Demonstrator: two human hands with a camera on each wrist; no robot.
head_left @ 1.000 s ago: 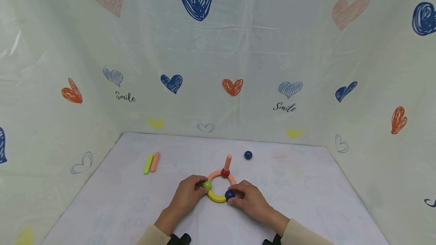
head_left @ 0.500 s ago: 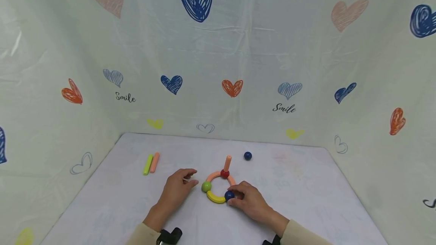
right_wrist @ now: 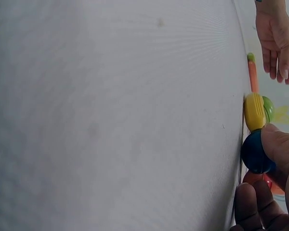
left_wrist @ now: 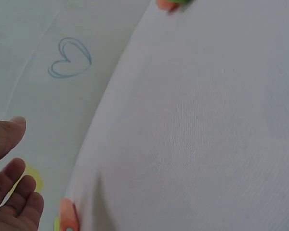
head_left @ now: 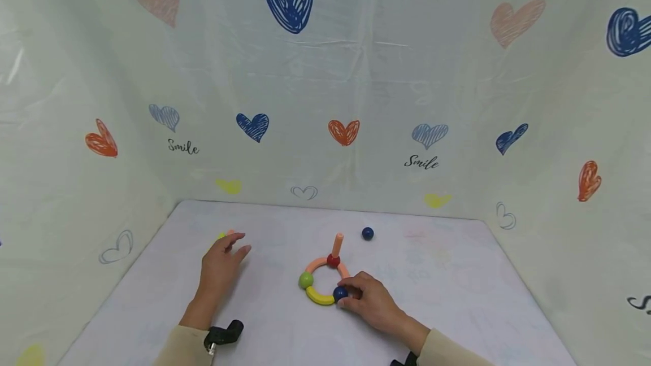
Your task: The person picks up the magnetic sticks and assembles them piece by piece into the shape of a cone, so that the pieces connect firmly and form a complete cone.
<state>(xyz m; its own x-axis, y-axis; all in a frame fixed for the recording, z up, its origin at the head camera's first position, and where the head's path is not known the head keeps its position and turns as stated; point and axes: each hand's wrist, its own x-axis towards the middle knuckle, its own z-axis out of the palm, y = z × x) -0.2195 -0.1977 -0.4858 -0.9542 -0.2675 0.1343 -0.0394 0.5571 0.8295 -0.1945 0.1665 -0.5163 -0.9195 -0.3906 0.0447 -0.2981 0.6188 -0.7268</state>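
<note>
Left hand (head_left: 218,267) empty, loosely spread near smooth sticks (left_wrist: 68,214), right hand (head_left: 373,302) pinching glossy blue ball (head_left: 340,293) on curved-rod ring (head_left: 319,297)

"Smile" (head_left: 183,146) is printed twice on the sheet (head_left: 305,86) – once above the worktop's (head_left: 442,275) far left corner, once above its far edge, near the right corner.

A pale sheet (head_left: 386,95) is hanging beyond the far edge of the white surface (head_left: 447,292) and along its left and right edges, bearing coloured hearts (head_left: 289,9) and black lettering (head_left: 421,162). Light is glinting on creases (head_left: 16,66) past the left edge.
</note>
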